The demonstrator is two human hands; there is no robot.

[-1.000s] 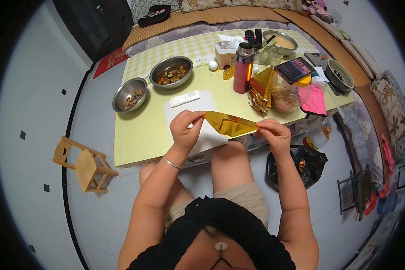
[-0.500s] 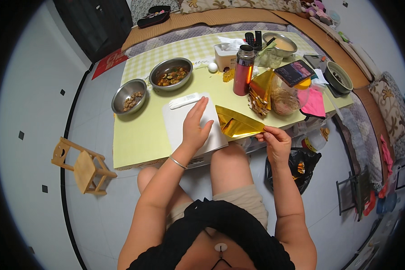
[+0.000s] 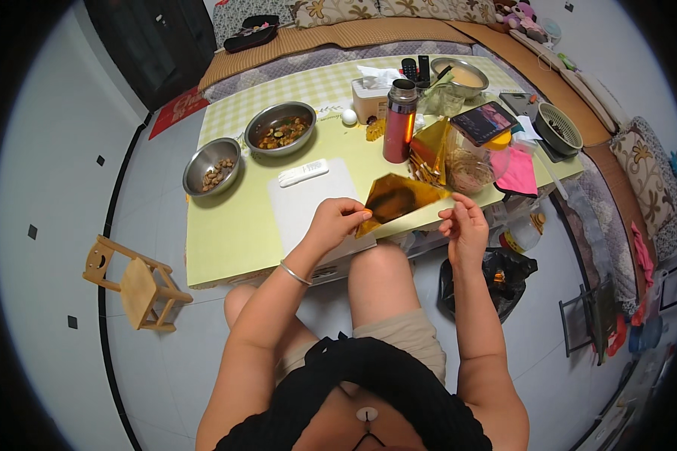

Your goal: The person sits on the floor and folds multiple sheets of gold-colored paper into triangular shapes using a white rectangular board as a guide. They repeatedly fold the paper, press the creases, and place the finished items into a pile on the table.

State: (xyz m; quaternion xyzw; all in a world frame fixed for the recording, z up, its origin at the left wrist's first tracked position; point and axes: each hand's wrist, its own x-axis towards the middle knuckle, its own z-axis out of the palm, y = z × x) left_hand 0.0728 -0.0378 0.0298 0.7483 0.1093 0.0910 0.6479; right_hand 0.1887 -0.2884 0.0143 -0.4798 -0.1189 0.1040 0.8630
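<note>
A shiny gold foil piece (image 3: 402, 198), folded to a slanted, pointed shape, is held up over the table's near edge. My left hand (image 3: 338, 225) has its thumb and fingers closed on the foil's lower left corner. At the foil's right tip is my right hand (image 3: 462, 225), its thumb and index finger pinched together there. Beneath my left hand lies a white board (image 3: 302, 203) with a small white packet (image 3: 303, 173) on it. Just beyond the foil stand more gold foil (image 3: 431, 148) and a clear plastic container (image 3: 470, 169) with brownish contents.
Two steel bowls, one with nuts (image 3: 217, 174) and one with food in sauce (image 3: 280, 129), sit at the left. A red flask (image 3: 400, 124), tablet (image 3: 484, 122) and pink cloth (image 3: 514, 173) stand or lie rightward. A black bag (image 3: 496, 282) is on the floor, a wooden chair (image 3: 141, 287) at left.
My left hand has gone from outstretched fingers to gripping the foil's left corner. The foil has tilted, its right end rising. My right hand stays at its right tip.
</note>
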